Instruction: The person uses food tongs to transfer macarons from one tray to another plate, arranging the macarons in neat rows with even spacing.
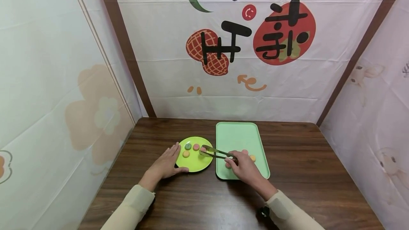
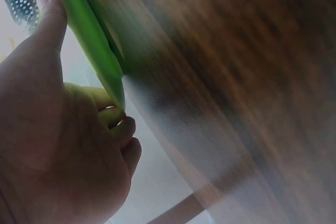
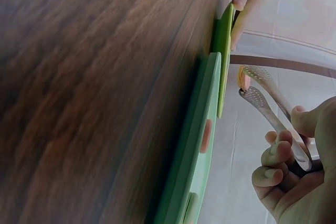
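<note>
head view: left hand (image 1: pixel 167 162) steadying the plate (image 1: pixel 191 166) by its near-left rim, fingers flat along the edge, thumb hooked round it. right hand (image 1: pixel 244 166) clenched on the tongs (image 1: pixel 214 152), tips closed on a pink sweet (image 1: pixel 203 149) over the plate's right side; green (image 1: pixel 188 146), pink (image 1: pixel 196 147) and orange (image 1: pixel 186 154) sweets lying beside it. tray (image 1: pixel 238 136) just right of the plate, with a few sweets near the hand. left wrist view: thumb on the rim, fingers curled under. right wrist view: tongs (image 3: pixel 273 111) pinching the sweet (image 3: pixel 243 78) between perforated tips, above the plate edge. best to keep squeeze gentle and even, lift straight up, hold the plate still.
</note>
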`<state>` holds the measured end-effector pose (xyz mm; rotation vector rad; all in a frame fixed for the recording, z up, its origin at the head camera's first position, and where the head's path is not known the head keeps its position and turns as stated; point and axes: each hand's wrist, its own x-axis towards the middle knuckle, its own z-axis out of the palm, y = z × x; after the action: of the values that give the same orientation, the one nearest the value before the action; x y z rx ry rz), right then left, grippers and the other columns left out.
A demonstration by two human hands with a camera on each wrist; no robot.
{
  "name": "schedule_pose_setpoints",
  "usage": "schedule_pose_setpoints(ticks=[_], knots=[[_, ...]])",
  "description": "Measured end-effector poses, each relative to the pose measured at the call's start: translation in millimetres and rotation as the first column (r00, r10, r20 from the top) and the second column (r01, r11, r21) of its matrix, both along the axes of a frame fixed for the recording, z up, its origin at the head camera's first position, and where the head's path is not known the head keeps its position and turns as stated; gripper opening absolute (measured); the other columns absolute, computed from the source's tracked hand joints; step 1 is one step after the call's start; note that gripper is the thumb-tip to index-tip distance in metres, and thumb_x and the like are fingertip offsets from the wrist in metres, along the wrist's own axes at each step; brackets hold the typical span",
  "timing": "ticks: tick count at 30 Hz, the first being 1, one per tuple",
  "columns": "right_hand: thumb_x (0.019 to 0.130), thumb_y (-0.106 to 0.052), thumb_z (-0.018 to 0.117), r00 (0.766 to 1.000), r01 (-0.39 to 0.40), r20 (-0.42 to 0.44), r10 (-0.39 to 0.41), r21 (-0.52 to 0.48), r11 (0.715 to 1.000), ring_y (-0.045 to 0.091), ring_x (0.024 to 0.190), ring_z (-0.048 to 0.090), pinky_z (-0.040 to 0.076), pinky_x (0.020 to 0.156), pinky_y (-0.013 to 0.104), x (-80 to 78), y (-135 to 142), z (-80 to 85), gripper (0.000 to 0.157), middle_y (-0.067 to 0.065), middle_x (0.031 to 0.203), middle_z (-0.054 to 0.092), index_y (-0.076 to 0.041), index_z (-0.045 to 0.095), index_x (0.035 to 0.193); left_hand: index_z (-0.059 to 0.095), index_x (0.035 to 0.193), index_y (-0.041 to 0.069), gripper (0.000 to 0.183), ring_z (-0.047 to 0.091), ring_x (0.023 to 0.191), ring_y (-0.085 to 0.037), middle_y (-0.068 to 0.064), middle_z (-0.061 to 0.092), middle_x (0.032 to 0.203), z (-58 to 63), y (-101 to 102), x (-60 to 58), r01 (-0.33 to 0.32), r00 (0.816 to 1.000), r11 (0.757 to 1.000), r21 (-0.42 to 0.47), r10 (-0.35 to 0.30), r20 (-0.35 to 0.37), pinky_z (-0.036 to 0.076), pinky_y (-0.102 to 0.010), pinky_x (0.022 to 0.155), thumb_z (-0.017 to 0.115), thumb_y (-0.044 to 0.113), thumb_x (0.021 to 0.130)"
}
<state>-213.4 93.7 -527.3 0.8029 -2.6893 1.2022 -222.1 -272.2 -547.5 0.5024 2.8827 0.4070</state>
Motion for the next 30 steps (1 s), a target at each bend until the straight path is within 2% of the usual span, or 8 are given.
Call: schedule_pose_setpoints(ticks=[3, 7, 10, 13, 23, 30], knots=[[0.108, -0.024, 0.070, 1.000, 0.000, -0.009, 0.000, -0.001, 1.000, 0.001, 0.055, 0.048, 0.042, 0.050, 0.023, -0.7, -2, -0.6, 0.021, 0.001, 0.079, 0.074, -0.006, 0.074, 0.116, 0.017, 0.168, -0.009, 0.117, 0.019, 0.163, -0.041, -0.028, 0.014, 0.176, -0.5, 1, -1.3, 0.005, 1.000, 1.000, 0.001, -0.005, 0.004, 0.018, -0.053, 0.134, 0.066, 0.071, 0.097], [0.106, -0.026, 0.072, 0.999, 0.007, -0.040, -0.006, 0.011, 1.000, 0.000, 0.058, 0.049, 0.045, 0.052, 0.023, -4.1, -6, -4.1, 0.027, -0.006, 0.075, 0.067, -0.003, 0.074, 0.120, 0.018, 0.167, -0.010, 0.117, 0.019, 0.163, -0.041, -0.029, 0.014, 0.176, 1.1, 1, -2.0, 0.001, 1.000, 1.000, 0.001, -0.001, 0.003, 0.018, -0.053, 0.134, 0.066, 0.069, 0.097], [0.106, -0.027, 0.072, 0.999, 0.000, -0.047, 0.001, 0.019, 1.000, -0.001, 0.059, 0.048, 0.044, 0.053, 0.022, -6.1, -10, -6.9, 0.027, -0.012, 0.074, 0.062, -0.003, 0.074, 0.118, 0.018, 0.167, -0.010, 0.116, 0.019, 0.163, -0.042, -0.029, 0.015, 0.175, 2.3, 0, -1.2, -0.002, 1.000, 1.000, -0.001, 0.002, 0.006, 0.018, -0.054, 0.134, 0.067, 0.068, 0.097], [0.106, -0.025, 0.073, 0.999, -0.001, -0.049, 0.002, 0.019, 1.000, 0.001, 0.059, 0.047, 0.044, 0.053, 0.023, -6.5, -13, -7.7, 0.026, -0.012, 0.074, 0.059, -0.002, 0.074, 0.117, 0.019, 0.167, -0.011, 0.116, 0.019, 0.163, -0.042, -0.030, 0.015, 0.175, 3.0, 1, -0.2, 0.002, 1.000, 1.000, 0.003, -0.002, 0.012, 0.018, -0.054, 0.134, 0.067, 0.068, 0.097], [0.106, -0.024, 0.073, 0.999, 0.007, -0.032, -0.005, 0.065, 0.998, 0.003, 0.064, 0.053, 0.047, 0.056, 0.024, -10.8, -21, -9.4, 0.020, -0.010, 0.083, 0.066, -0.007, 0.075, 0.115, 0.018, 0.167, -0.010, 0.115, 0.019, 0.163, -0.042, -0.030, 0.015, 0.176, 5.4, 2, 0.1, -0.002, 1.000, 1.000, 0.016, 0.002, 0.011, 0.017, -0.054, 0.134, 0.068, 0.067, 0.097], [0.107, -0.023, 0.071, 1.000, 0.010, -0.013, -0.009, 0.077, 0.997, 0.003, 0.066, 0.056, 0.049, 0.058, 0.025, -12.6, -24, -10.6, 0.020, -0.008, 0.086, 0.068, -0.005, 0.075, 0.116, 0.019, 0.167, -0.010, 0.115, 0.019, 0.163, -0.042, -0.029, 0.014, 0.176, 5.3, 2, -0.6, 0.001, 1.000, 1.000, 0.011, -0.001, 0.011, 0.017, -0.054, 0.134, 0.068, 0.067, 0.097]])
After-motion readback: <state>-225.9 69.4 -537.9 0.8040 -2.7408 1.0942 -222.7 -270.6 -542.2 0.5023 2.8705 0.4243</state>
